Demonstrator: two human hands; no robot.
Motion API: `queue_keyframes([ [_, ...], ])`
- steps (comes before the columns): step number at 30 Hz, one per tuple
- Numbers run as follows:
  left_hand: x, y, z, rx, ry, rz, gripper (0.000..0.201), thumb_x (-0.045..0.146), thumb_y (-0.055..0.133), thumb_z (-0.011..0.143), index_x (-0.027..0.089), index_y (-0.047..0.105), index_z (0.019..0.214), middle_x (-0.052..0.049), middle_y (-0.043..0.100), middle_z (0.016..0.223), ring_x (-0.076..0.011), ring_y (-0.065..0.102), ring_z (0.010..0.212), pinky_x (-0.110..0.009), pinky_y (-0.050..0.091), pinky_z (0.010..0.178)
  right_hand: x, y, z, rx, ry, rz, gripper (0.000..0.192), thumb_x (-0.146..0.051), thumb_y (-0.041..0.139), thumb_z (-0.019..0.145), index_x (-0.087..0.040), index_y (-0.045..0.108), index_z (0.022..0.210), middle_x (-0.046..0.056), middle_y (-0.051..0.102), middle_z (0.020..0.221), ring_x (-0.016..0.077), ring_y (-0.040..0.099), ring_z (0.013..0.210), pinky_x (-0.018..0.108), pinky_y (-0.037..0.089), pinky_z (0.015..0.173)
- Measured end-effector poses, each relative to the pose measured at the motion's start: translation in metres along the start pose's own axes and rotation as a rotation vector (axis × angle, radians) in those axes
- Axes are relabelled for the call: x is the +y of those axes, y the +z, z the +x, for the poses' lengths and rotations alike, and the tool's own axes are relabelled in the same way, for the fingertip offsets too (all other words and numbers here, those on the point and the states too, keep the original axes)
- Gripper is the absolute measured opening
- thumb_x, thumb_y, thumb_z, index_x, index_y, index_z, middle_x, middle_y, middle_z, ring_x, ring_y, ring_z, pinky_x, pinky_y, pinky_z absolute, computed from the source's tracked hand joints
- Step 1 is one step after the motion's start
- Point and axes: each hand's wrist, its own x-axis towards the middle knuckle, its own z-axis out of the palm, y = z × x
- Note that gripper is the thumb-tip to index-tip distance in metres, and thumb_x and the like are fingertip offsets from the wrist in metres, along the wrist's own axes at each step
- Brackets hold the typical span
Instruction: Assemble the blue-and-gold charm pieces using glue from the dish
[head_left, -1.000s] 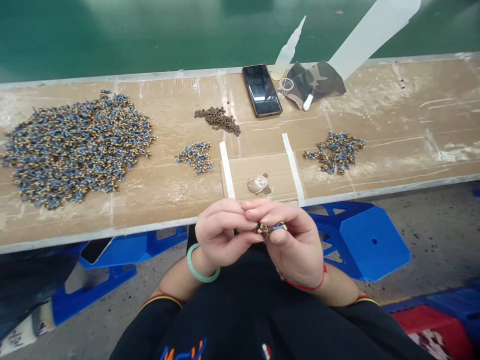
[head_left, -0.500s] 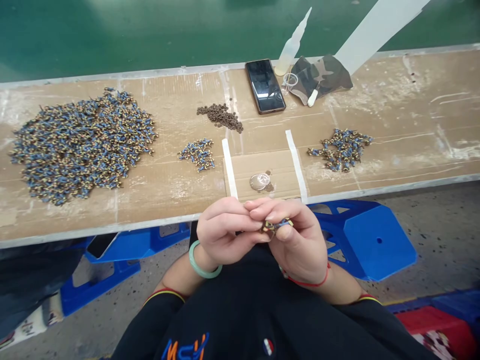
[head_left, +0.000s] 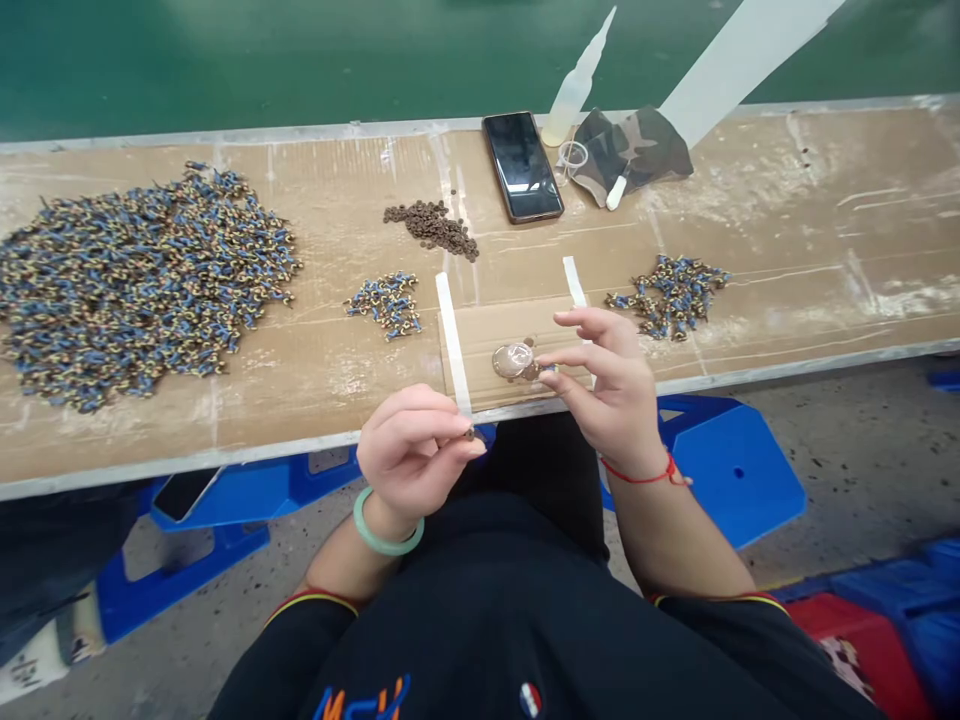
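My left hand (head_left: pixel 416 450) is closed in a pinch on a small brown piece (head_left: pixel 470 434), similar to the loose brown discs on the table. My right hand (head_left: pixel 609 395) pinches a tiny blue-and-yellow piece (head_left: pixel 550 368) between thumb and forefinger, its other fingers raised. That piece is at the right side of a shiny, clear round puddle or shallow dish (head_left: pixel 513 360), which sits on a cardboard sheet (head_left: pixel 495 322) between two white tape strips (head_left: pixel 452 340). Whether the piece touches the clear patch I cannot tell.
A big heap of blue-and-yellow pieces (head_left: pixel 142 280) lies left, with smaller piles (head_left: pixel 386 303) left and right (head_left: pixel 671 295) of the sheet. Brown discs (head_left: pixel 431 228), a phone (head_left: pixel 523 165), a nozzle bottle (head_left: pixel 574 95) and camouflage cloth (head_left: pixel 645 150) are farther back.
My hands, together in front of my body before, have come apart. The right moved forward to the clear patch with the blue-and-yellow piece; the left shifted left, still pinching.
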Motion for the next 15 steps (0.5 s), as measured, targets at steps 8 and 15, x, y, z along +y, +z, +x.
queue_keyframes([
  [8, 0.0, 0.0, -0.001, -0.009, -0.01, -0.003, 0.012, 0.029, 0.08, 0.093, 0.022, 0.072, 0.096, 0.002, 0.07, 0.079, -0.0106, 0.063, 0.062, -0.023, 0.052, 0.056, 0.011, 0.011, -0.004, 0.044, -0.071, -0.058, 0.006, -0.028, 0.075, 0.092, -0.031, 0.08, 0.096, 0.007, 0.07, 0.125, 0.032, 0.061, 0.127, 0.057, 0.051, 0.109],
  [15, 0.002, 0.002, 0.002, -0.022, -0.008, 0.001, 0.013, 0.031, 0.078, 0.094, 0.021, 0.071, 0.093, 0.001, 0.07, 0.076, -0.0102, 0.063, 0.06, -0.022, 0.05, 0.054, 0.014, 0.012, -0.007, 0.062, -0.037, -0.025, 0.007, -0.028, 0.075, 0.091, -0.031, 0.08, 0.095, 0.007, 0.07, 0.123, 0.0316, 0.061, 0.126, 0.058, 0.051, 0.11],
])
